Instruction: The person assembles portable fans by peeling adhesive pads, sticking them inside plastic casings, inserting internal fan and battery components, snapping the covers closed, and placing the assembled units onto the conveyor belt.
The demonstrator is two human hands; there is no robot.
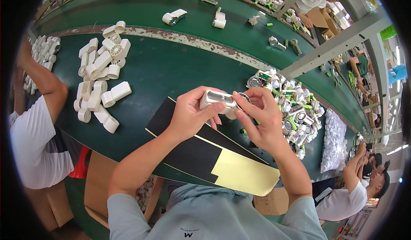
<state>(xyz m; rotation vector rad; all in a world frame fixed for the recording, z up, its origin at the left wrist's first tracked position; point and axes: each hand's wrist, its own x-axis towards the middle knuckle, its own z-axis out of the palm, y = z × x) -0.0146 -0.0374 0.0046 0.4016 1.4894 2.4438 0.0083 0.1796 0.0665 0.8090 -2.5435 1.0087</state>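
In front of my chest I hold a white handheld fan housing (209,104) with a grey panel along its handle. My left hand (187,113) is closed round the handle, its thumb lying along the near side. At the housing's round end, my right hand (266,116) pinches a shiny round rim (244,97) between thumb and fingers. Whether that rim is a loose piece or part of the housing, I cannot tell. Under my hands lies a black mat (188,159) with a pale yellow sheet (242,172) at its right part.
White fan housings (95,95) lie piled on the left of the green table. Fan parts with green batteries (295,111) are heaped at right, beside a clear bag (334,141). Beyond, a belt (141,11) carries more fans past a metal post (329,43). Co-workers sit on both sides.
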